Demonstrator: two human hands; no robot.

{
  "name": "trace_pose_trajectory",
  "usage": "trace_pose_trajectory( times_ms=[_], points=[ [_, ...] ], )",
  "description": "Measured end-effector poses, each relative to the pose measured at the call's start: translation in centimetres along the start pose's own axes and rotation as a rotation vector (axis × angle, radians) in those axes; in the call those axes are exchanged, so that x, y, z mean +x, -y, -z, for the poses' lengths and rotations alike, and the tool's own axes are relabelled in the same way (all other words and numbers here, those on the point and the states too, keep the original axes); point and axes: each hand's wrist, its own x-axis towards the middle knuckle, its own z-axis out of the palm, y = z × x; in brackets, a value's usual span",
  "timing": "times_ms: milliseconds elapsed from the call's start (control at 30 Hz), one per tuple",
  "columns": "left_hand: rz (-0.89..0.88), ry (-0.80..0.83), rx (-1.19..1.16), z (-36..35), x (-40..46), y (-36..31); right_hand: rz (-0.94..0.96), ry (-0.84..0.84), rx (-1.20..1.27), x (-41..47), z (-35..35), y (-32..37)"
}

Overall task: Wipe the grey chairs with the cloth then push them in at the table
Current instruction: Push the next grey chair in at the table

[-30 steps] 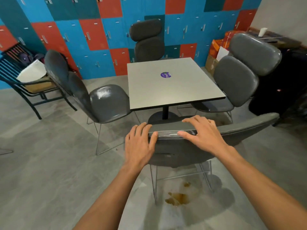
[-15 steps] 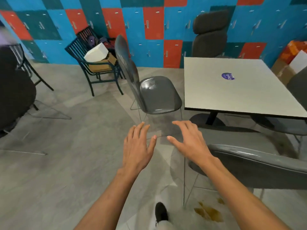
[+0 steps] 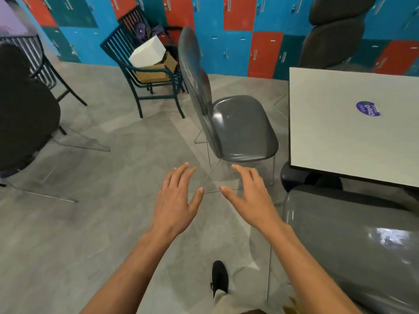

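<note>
A grey chair stands ahead of me, left of the white table, its seat facing the table and a gap between them. My left hand and my right hand float side by side in the air short of that chair, fingers spread, holding nothing. A second grey chair is at my lower right, its back close to my right forearm and its seat tucked towards the table. A third grey chair stands behind the table. No cloth is in sight.
A dark slatted chair holding a white box and a cardboard box stands by the coloured lockers. Another dark chair fills the left edge. My black shoe is on the grey floor.
Both hands have come off the near chair's back and now hover free. My view has swung left and moved closer to the chair at the table's left side.
</note>
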Motion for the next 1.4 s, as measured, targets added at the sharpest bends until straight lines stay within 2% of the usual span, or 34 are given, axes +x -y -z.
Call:
trace_pose_trajectory(
  times_ms=[367, 667, 800, 900, 1100, 1400],
  points=[
    [-0.019, -0.034, -0.127, 2.1, 14.1, 4.5, -0.014, -0.003, 0.087, 13.6, -1.0, 2.8],
    [-0.034, 0.011, -0.169, 4.1, 27.8, 14.1, -0.090, -0.074, 0.086, 26.2, -6.6, 6.8],
    [-0.103, 0.056, -0.187, 6.6, 35.0, 18.7, -0.160, -0.170, 0.075, 32.2, -9.6, 10.3],
    [-0.177, 0.078, -0.176, 8.2, 40.9, 21.4, -0.236, -0.305, 0.005, 35.9, -10.6, 12.3],
    [-0.308, 0.108, -0.208, 9.3, 50.6, 22.8, -0.311, -0.485, -0.025, 41.4, -10.4, 14.5],
    [-0.498, 0.153, -0.193, 6.3, 63.7, 22.7, -0.457, -0.356, -0.116, 50.7, -10.3, 15.3]
  ],
)
